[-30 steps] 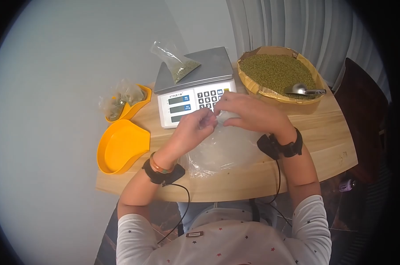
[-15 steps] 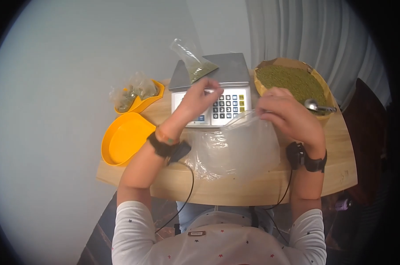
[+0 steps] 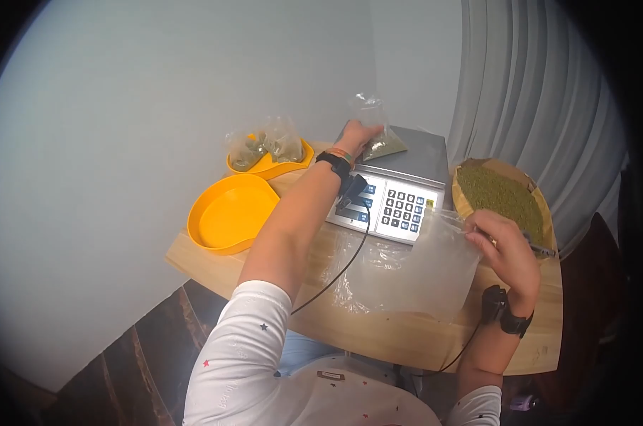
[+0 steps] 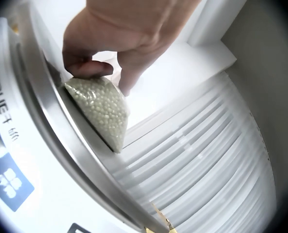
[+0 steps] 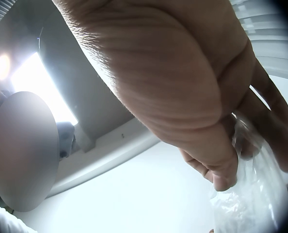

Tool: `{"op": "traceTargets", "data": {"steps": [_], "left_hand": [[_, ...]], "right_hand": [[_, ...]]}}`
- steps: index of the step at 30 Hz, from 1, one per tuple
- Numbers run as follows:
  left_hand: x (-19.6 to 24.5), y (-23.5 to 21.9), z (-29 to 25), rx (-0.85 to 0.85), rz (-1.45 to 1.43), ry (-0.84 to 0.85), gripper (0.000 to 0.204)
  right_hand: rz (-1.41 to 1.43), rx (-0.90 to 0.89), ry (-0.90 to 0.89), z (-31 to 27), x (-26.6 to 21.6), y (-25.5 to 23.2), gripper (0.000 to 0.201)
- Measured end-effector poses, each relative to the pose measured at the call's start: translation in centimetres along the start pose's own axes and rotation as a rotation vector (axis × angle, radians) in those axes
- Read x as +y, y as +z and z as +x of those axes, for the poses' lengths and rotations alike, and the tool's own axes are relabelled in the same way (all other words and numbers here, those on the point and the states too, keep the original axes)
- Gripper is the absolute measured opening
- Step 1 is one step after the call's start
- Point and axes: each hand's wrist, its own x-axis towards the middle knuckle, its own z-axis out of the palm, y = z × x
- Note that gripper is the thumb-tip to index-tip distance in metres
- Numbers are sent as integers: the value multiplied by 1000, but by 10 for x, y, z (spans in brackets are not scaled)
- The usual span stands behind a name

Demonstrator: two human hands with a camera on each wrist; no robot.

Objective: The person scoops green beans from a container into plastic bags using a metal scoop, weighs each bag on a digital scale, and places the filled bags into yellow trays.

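Observation:
On the steel pan of a white weighing scale [image 3: 426,157] stands a small clear bag of pale green grains [image 3: 387,145]. My left hand [image 3: 359,135] reaches across to it. In the left wrist view, thumb and fingers of that hand [image 4: 119,34] pinch the upper part of the grain bag [image 4: 104,110], whose full corner rests on the pan. Nearer the body, my right hand [image 3: 504,245] pinches the top edge of a thin clear plastic bag [image 3: 442,273]. This bag hangs limp in front of the keypad, above more crumpled clear plastic [image 3: 350,277] on the table.
A yellow scoop-shaped tray [image 3: 206,213] sits at the left. Behind it, another yellow tray [image 3: 270,172] holds filled clear bags [image 3: 282,145]. At the right stands a paper-lined container of green grains [image 3: 502,199], with a metal scoop [image 3: 541,250] partly behind my right hand.
My left hand has left the clear plastic and moved forward to grip the grain bag on the scale. The right hand has drawn the clear bag to the right. The head view has shifted.

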Motion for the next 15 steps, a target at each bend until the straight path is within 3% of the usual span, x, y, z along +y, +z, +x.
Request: {"op": "traceTargets", "data": {"steps": [4, 8, 12, 15], "left_hand": [[-16, -9, 21, -87, -144, -50, 37], [-3, -27, 5, -96, -175, -6, 37], [3, -79, -1, 20, -73, 224, 37], [9, -137, -14, 196, -1, 294, 37]], "right_hand": [[36, -17, -24, 2, 2, 0, 13], [43, 6, -33, 5, 2, 3, 12], [19, 39, -60, 6, 4, 4, 12], [25, 44, -68, 3, 3, 3, 12]]}}
